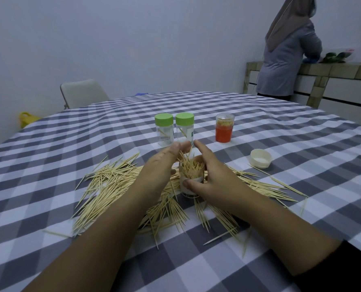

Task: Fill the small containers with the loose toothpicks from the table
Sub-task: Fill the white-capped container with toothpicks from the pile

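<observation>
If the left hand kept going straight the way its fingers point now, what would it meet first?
Probably the right-hand green-lidded jar: the left hand points away from the person, fingertips just short of that jar's base, above the open container of toothpicks. Depth is unclear, so it might pass between the two jars.

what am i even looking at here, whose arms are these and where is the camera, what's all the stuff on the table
There is no machine here. The single picture comes from a camera worn on a person's head, looking forward and down, so the two bare arms are that person's own.

The right hand grips a small clear container standing upright and packed with toothpicks. The left hand is at its mouth, fingers around the toothpick tips, apparently feeding them in.

Loose toothpicks lie scattered over the checked tablecloth. Behind stand two green-capped containers, nearly empty, and an orange container already full. A white cap lies to the right. Another person works at a counter in the background.
</observation>
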Available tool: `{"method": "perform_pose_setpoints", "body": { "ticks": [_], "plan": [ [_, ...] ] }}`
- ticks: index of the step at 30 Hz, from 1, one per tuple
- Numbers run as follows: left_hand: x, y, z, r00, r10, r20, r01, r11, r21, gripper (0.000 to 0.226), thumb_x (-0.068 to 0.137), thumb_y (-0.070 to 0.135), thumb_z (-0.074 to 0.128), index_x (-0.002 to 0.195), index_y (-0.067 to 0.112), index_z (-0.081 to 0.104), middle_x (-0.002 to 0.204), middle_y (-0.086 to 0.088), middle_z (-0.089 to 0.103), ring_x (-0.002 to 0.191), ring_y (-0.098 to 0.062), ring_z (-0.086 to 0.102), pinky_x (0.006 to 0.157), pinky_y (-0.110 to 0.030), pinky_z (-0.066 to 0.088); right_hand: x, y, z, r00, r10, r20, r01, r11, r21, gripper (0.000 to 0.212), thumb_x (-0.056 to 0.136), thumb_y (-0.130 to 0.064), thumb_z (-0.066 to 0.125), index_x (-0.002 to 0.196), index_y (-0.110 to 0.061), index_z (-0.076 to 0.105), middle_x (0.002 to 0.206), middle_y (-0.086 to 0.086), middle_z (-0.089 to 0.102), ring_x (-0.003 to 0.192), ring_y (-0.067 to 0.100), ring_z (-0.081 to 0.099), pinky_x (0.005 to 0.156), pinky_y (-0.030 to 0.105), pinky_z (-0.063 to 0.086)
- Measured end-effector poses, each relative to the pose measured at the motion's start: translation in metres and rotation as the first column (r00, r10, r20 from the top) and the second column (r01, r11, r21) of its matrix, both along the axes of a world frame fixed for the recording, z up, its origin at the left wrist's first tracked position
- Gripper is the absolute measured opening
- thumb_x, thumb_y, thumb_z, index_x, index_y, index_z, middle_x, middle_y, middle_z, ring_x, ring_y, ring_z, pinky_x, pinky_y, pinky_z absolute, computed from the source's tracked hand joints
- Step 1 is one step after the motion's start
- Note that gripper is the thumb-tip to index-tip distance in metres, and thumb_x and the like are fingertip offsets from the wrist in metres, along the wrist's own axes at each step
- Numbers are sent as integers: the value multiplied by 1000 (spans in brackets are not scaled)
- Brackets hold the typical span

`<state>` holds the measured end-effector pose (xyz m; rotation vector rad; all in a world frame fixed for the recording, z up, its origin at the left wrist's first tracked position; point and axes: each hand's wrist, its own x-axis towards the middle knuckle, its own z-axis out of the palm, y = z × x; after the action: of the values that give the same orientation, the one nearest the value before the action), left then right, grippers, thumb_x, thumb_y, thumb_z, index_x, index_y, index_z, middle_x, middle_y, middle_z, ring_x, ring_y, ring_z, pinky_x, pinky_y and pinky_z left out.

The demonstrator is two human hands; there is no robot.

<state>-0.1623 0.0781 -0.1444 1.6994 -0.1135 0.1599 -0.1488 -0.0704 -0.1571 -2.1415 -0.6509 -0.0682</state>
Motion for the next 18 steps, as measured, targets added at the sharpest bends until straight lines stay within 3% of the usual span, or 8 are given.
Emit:
{"method": "perform_pose_setpoints", "body": {
  "ticks": [3,6,9,11,13,15,17,18],
  "plan": [
    [-3,0,1,1000,-3,23,1,997,83,29,95,46,39,113,44,62,126,18,59,122,-3,50,110,-41,35,1,0,0,1000,-3,19,4,999,-36,90,85,-33,65,149,-37,3,134,-6,48,107,7,55,94,31,48],
    [-1,7,3,997,-69,-47,76,985,155,51,91,53,47,140,39,40,139,12,50,132,-11,39,112,-40,29,0,-1,-1,1000,-3,18,4,1000,-26,92,85,-37,65,149,-37,0,146,-8,35,120,8,48,101,33,43],
    [1,19,4,969,-139,-203,179,965,190,91,66,26,53,150,30,20,144,1,39,131,-22,38,105,-36,35,-2,-1,0,999,3,40,-4,1000,12,90,86,-37,63,149,-39,-2,150,-12,30,132,8,35,107,39,37],
    [-1,22,7,940,-197,-279,271,928,256,98,66,15,55,152,29,8,139,1,41,119,-21,51,92,-26,41,-3,0,1,997,-12,81,11,1000,20,88,88,-38,61,149,-38,-3,150,-15,29,137,12,28,110,43,32],
    [-4,21,8,936,-188,-298,293,885,362,94,79,13,64,152,29,7,142,5,42,119,-29,54,83,-25,41,-5,3,3,989,-52,140,52,999,2,86,89,-38,58,149,-38,-3,150,-13,31,136,16,28,110,43,29],
    [-5,18,6,965,-133,-227,234,827,511,81,74,27,69,144,40,29,127,17,53,113,-19,59,91,-27,46,-5,6,3,972,-91,218,102,994,-38,84,90,-37,57,150,-36,-2,146,-9,38,128,9,28,106,34,25],
    [0,12,1,987,-90,-134,157,739,655,48,63,45,64,110,46,53,102,21,65,99,-6,59,99,-39,44,-7,13,2,939,-113,323,145,987,-74,78,91,-37,56,150,-31,6,134,-9,49,103,-9,22,94,25,22],
    [0,8,-1,992,-81,-100,128,711,692,34,63,44,57,97,43,55,92,20,65,93,-3,57,100,-43,41,-7,18,1,910,-123,395,166,983,-75,73,92,-36,55,150,-28,13,122,-9,55,93,-11,23,90,23,21]
  ]
}}
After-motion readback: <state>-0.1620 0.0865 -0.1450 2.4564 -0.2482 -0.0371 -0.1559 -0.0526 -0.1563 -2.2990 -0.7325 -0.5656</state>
